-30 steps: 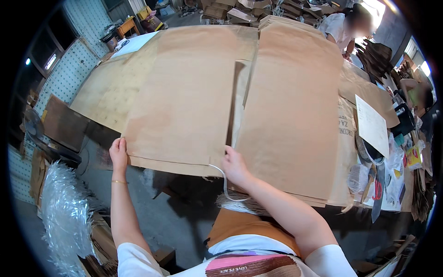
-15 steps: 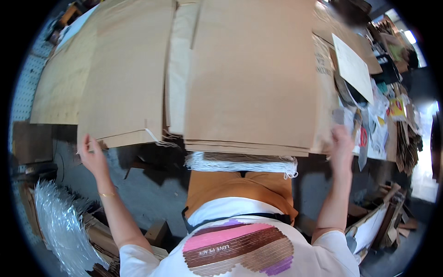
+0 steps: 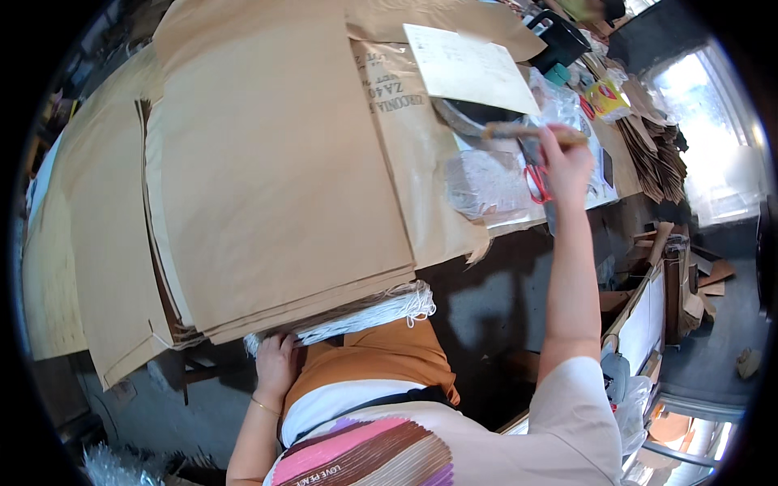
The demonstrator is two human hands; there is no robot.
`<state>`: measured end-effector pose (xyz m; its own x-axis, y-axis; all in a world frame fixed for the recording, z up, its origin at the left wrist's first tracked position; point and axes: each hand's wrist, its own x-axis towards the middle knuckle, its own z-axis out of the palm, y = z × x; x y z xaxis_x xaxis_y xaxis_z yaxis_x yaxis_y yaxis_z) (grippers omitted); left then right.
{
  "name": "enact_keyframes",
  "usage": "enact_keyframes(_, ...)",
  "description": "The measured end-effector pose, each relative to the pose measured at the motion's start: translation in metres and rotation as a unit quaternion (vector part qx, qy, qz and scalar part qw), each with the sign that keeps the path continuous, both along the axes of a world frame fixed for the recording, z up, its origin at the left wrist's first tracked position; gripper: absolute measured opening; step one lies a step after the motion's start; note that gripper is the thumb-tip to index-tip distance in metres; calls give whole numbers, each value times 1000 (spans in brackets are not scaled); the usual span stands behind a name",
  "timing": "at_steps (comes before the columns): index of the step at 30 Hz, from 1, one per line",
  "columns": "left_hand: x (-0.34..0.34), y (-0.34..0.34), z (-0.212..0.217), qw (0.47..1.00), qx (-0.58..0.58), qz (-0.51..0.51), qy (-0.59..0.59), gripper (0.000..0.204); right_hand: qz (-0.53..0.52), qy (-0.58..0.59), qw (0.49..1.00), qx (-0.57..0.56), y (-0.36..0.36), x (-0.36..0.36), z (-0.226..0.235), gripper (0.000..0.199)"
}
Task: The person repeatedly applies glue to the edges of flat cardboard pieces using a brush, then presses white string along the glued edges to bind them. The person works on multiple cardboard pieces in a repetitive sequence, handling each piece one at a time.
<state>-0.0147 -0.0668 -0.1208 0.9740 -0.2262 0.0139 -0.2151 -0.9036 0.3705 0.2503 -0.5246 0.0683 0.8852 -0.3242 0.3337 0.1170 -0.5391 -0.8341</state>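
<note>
A thick stack of brown paper sheets (image 3: 275, 162) covers the middle of the table. Below its near edge, against my lap, lies a bundle of white strings (image 3: 356, 314). My left hand (image 3: 277, 360) is at the bundle's left end, fingers curled onto it. Out to the right, my right hand (image 3: 567, 166) is closed around a brown wooden-handled tool (image 3: 519, 131), held roughly level; motion blurs its far end. Under that hand are red-handled scissors (image 3: 536, 185). A round dark pan (image 3: 458, 117) sits just left of the tool, partly covered by a white board (image 3: 470, 69).
Another brown paper stack (image 3: 105, 251) lies to the left. A clear plastic bag (image 3: 486, 182) rests near the scissors. At the back right are a black container (image 3: 559, 39) and a yellow packet (image 3: 608, 99). Folded brown paper (image 3: 652, 154) hangs off the table's right side.
The view has swung to the right. My left hand has moved from the left paper stack's corner to the string bundle. My right hand has reached forward and taken hold of the wooden-handled tool.
</note>
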Motion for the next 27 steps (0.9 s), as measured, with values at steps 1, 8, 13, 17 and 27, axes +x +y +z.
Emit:
enact_keyframes(1, 1, -1, -7, 1000, 6, -8, 2, 14, -25, -22, 999, 4, 0, 19, -6, 18)
enact_keyframes(8, 6, -7, 6, 1000, -24, 2, -20, 8, -101, 59, 989, -86, -17, 86, -39, 39)
enact_keyframes(13, -1, -4, 21, 999, -23, 0, -49, 6, -93, 68, 991, -64, -12, 78, -9, 39)
enact_keyframes(17, -1, -7, 27, 997, -69, 17, -3, 3, -76, 127, 984, -94, -16, 85, -13, 40)
enact_keyframes(27, -18, 13, 54, 998, 3, 63, 11, 22, -54, -84, 982, -157, 50, 38, 33, 27)
